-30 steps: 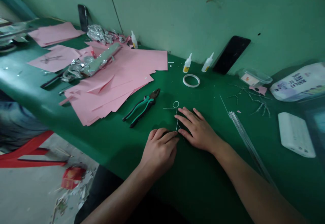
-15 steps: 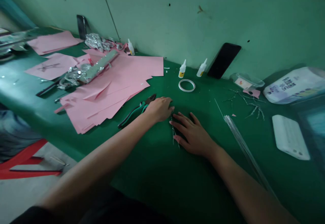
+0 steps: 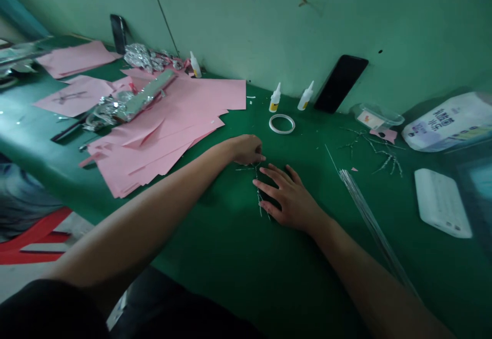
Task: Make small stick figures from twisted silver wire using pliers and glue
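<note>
My left hand point(image 3: 248, 149) reaches across the green tabletop point(image 3: 246, 272), its fingers closed at the top of a twisted silver wire figure point(image 3: 259, 191). A thin side strand of wire point(image 3: 244, 168) sticks out left just below those fingers. The figure's top loop is hidden behind my left fingers. My right hand point(image 3: 289, 194) lies flat with spread fingers against the figure's right side. The green-handled pliers are hidden, apparently beneath my left forearm.
Pink paper sheets point(image 3: 161, 134) and a foil-wrapped strip point(image 3: 149, 92) lie to the left. Behind my hands are glue bottles point(image 3: 274, 98), a white tape ring point(image 3: 282, 124) and a black phone point(image 3: 340, 83). A wire bundle point(image 3: 365, 211) and white power bank point(image 3: 442, 203) lie right.
My left hand has moved from the near edge of the table up and across to the top of the wire figure. The pliers have gone from sight beneath my arm. My right hand has stayed nearly still.
</note>
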The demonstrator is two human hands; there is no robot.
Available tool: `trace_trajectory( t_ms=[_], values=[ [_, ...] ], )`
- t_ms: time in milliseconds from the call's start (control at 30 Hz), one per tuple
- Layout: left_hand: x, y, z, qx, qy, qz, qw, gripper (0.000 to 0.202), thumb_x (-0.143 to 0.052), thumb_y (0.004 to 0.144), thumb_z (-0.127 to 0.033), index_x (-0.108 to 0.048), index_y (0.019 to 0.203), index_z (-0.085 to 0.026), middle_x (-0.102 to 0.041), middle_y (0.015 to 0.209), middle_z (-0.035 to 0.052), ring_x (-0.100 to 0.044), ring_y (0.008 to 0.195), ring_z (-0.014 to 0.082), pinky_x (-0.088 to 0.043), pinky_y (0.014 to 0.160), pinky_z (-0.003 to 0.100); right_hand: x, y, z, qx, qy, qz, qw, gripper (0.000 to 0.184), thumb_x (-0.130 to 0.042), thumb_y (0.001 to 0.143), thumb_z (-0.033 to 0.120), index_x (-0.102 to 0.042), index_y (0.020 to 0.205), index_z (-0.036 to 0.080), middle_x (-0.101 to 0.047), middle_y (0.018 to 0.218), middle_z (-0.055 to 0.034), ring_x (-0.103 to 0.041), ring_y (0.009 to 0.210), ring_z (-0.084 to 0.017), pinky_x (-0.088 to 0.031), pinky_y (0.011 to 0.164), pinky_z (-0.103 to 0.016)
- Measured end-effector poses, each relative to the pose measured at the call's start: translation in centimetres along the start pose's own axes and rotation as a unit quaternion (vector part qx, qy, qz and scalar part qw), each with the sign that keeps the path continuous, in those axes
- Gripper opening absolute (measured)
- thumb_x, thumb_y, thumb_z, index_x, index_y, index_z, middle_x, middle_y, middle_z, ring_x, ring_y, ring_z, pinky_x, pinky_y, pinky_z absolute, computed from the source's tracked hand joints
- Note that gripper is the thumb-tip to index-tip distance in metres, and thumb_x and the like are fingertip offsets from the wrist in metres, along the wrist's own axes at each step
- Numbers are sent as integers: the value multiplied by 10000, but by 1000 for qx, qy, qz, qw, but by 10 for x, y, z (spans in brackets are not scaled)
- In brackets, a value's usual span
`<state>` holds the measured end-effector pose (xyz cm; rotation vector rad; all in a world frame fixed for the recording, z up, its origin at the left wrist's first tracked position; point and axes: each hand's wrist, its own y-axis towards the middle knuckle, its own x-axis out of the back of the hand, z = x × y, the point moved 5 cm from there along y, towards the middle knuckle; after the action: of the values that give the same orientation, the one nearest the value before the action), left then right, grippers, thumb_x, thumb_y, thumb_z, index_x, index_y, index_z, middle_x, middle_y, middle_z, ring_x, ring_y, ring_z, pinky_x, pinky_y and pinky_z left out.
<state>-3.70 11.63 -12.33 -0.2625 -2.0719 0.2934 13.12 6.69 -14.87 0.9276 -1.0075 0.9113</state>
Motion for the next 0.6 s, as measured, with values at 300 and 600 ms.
trace_trajectory(
  t_ms=[300, 600],
  values=[
    [11, -25, 8, -76, -286, -76, 952, 86, -676, 777, -247, -676, 738, -170, -656, 583, 8, -612, 520, 126, -476, 512, 239, 18, -2, -15, -104, 222, -173, 954, 260, -436, 976, 343, -639, 1051, 199, -679, 977, -97, -637, 906, -218, -525, 776, -378],
    [-1, -53, 7, -110, -415, -192, 882, 101, -604, 861, -249, -609, 830, -153, -676, 722, 21, -662, 666, 122, -539, 653, 267, 15, -1, -27, -174, 253, -159, 938, 286, -542, 920, 459, -669, 995, 214, -695, 979, -82, -644, 897, -225, -534, 760, -376]
  ],
)
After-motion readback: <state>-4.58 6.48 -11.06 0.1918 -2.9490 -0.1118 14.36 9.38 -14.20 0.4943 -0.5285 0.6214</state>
